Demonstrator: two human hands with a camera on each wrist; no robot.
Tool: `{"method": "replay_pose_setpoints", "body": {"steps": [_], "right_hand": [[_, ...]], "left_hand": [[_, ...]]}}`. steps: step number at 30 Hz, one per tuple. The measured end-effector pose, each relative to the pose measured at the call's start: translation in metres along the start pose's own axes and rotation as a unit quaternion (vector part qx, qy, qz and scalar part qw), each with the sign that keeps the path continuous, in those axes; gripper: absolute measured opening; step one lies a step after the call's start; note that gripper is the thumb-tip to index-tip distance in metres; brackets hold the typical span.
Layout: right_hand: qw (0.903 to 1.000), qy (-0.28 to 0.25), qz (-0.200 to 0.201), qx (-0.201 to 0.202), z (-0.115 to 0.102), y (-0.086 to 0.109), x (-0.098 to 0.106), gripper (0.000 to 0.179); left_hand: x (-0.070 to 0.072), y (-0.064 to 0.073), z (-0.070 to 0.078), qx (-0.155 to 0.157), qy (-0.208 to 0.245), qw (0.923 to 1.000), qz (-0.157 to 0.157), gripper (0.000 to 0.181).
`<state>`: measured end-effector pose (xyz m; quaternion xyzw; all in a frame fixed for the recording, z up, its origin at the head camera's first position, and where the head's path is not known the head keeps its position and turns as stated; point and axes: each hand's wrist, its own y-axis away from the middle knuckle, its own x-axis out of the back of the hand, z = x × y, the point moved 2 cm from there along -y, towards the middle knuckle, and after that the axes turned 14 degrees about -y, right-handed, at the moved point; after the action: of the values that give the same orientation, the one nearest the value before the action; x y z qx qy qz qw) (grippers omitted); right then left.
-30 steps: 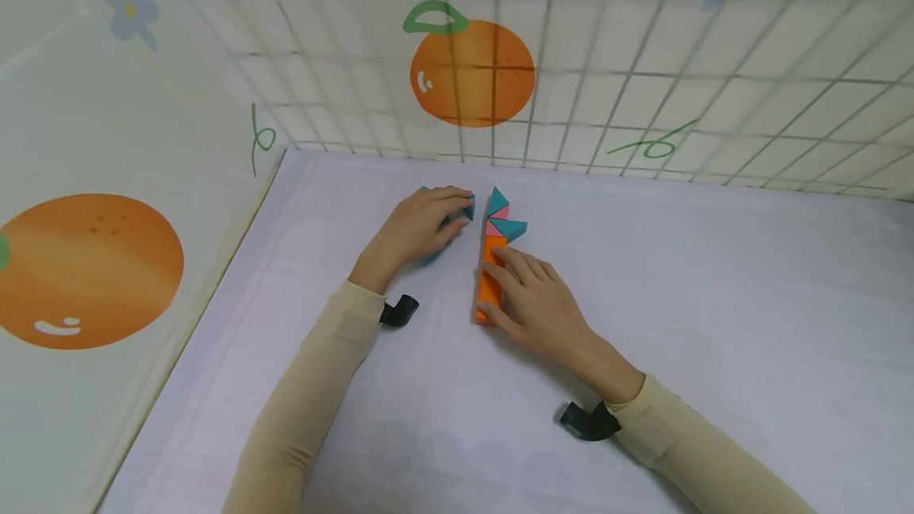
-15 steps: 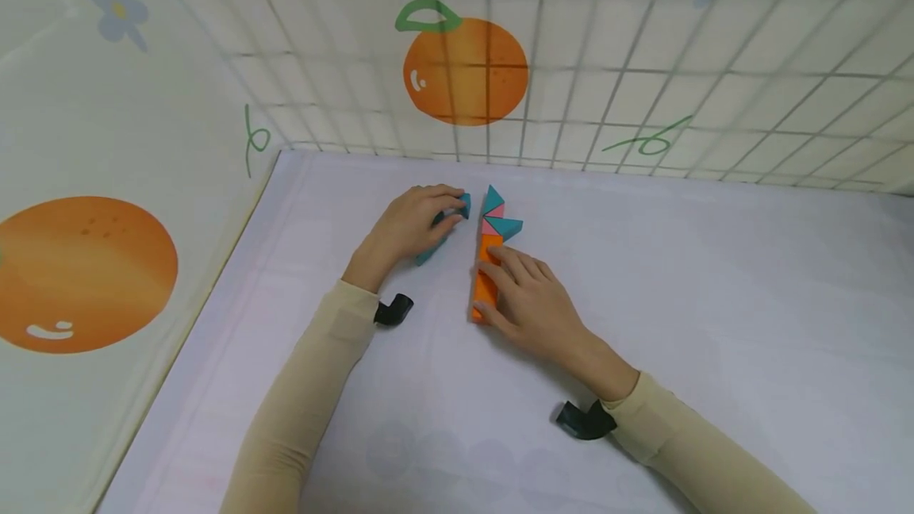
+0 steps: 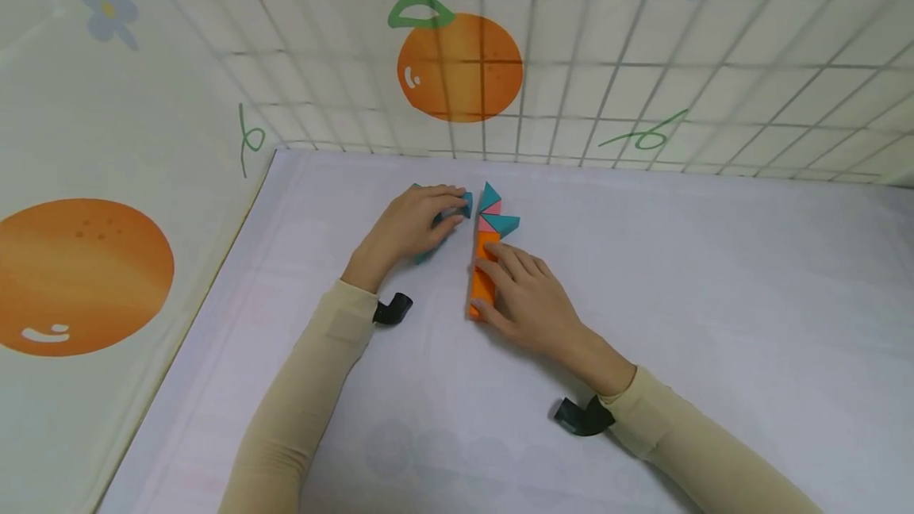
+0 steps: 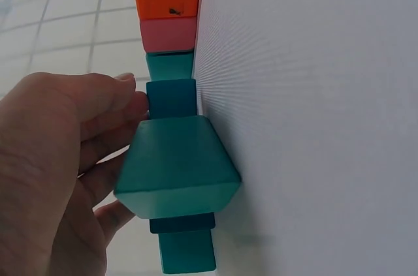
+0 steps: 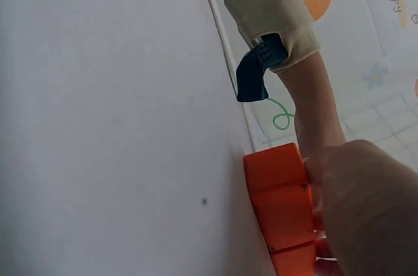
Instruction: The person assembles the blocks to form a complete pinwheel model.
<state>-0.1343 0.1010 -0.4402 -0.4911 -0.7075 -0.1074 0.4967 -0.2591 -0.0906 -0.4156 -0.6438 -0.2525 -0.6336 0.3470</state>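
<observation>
A row of orange blocks [image 3: 485, 285] lies on the white table, with pink and teal wedge blocks [image 3: 502, 224] fanned out at its far end. My right hand [image 3: 537, 300] holds this row from the right, thumb near its close end and fingertips over its top. Left of the row, my left hand [image 3: 410, 220] bends over several teal blocks [image 4: 179, 168], mostly hidden under it in the head view. Its thumb and fingertips pinch a teal wedge [image 3: 467, 205] close beside the fan. In the right wrist view the orange blocks [image 5: 281, 198] stand end to end beside the right hand.
A white wall with a grid and a printed orange [image 3: 460, 67] rises behind the table. Another wall with a large printed orange [image 3: 82, 276] stands on the left. Black wrist-worn pieces [image 3: 585, 416] stick out below both sleeves.
The head view has shifted slightly, so the whole scene sits a little further left. Both hands keep their places on the blocks, with only a slight shift of the left fingers.
</observation>
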Motion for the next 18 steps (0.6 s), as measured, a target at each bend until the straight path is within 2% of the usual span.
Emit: {"method": "replay_pose_setpoints", "body": {"steps": [14, 18], "right_hand": [[1.0000, -0.005, -0.001, 0.001, 0.0028, -0.0007, -0.0009, 0.055], [1.0000, -0.004, 0.002, 0.006, 0.0033, -0.0001, -0.0018, 0.055]], "left_hand": [[0.0030, -0.0018, 0.0074, -0.023, 0.005, 0.9997, -0.006, 0.036], [0.0019, -0.0018, 0.0097, -0.020, 0.007, 0.9998, -0.008, 0.036]]}}
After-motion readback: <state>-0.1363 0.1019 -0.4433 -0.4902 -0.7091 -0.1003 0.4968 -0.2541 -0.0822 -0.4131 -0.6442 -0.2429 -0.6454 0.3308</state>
